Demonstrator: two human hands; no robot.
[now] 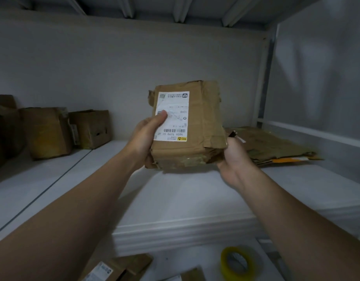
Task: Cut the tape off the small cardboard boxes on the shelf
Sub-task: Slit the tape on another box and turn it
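Observation:
A small, worn cardboard box (197, 126) with a white shipping label on its face is held tilted above the white shelf (175, 195). My left hand (144, 138) grips its left side, thumb pressed on the label. My right hand (233, 157) holds the box's lower right corner and also grips a dark cutter (232, 134), whose tip pokes up beside the box. Brown tape runs along the box's bottom edge.
Three more small cardboard boxes (47, 130) stand at the back left of the shelf. Flattened cardboard (272, 145) lies at the right. On the level below sit a yellow tape roll (236, 262) and more boxes (118, 268).

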